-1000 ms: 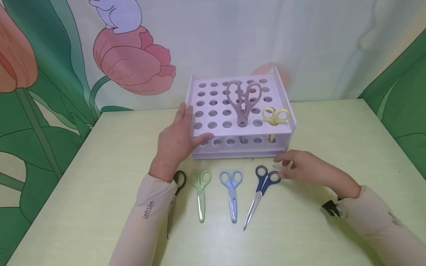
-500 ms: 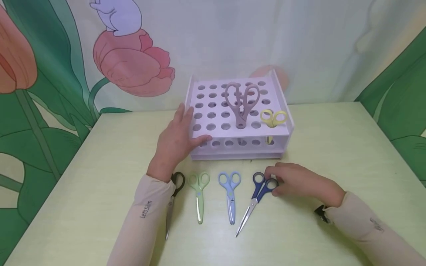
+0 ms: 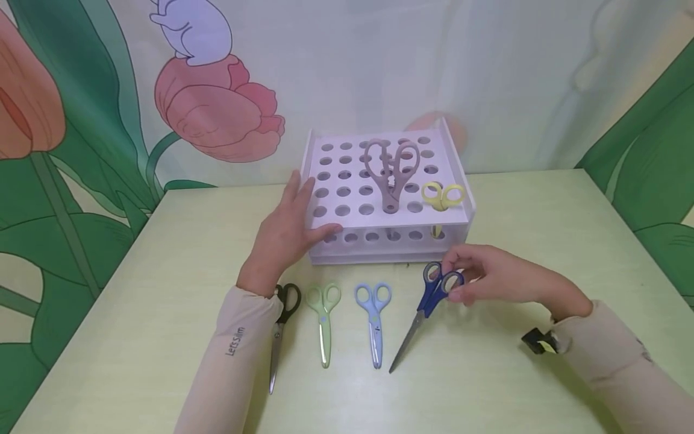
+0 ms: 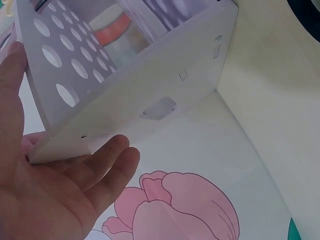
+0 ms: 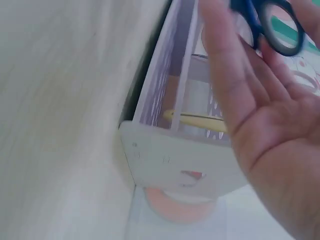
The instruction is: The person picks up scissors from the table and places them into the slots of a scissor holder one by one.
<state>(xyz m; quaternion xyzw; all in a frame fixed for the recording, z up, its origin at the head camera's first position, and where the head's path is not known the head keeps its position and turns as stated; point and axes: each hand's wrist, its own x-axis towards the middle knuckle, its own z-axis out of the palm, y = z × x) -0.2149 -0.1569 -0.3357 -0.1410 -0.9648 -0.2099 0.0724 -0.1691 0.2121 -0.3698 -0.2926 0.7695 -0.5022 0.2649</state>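
Observation:
In the head view my right hand (image 3: 490, 277) pinches navy-handled scissors (image 3: 432, 295) by one finger loop. Their handles are raised and the blades slant down to the left, the tip close over the table. The blue loops of these scissors (image 5: 282, 30) also show at the top of the right wrist view. My left hand (image 3: 284, 232) rests against the left side of a white perforated rack (image 3: 355, 220), fingers extended along the side panel and thumb over the front edge. Mauve scissors (image 3: 391, 187) and small yellow scissors (image 3: 441, 198) stand in holes of the rack, handles up.
Light blue scissors (image 3: 375, 325), light green scissors (image 3: 324, 325) and black-handled scissors (image 3: 279, 337) lie in a row on the pale table (image 3: 504, 386), the black loops partly under my left wrist. Behind the rack hangs a flower-printed backdrop (image 3: 347, 72).
My right hand has reached the navy-handled scissors, gripped a handle loop and lifted the handles from the table. My left hand stays at the rack. The head view has shifted slightly.

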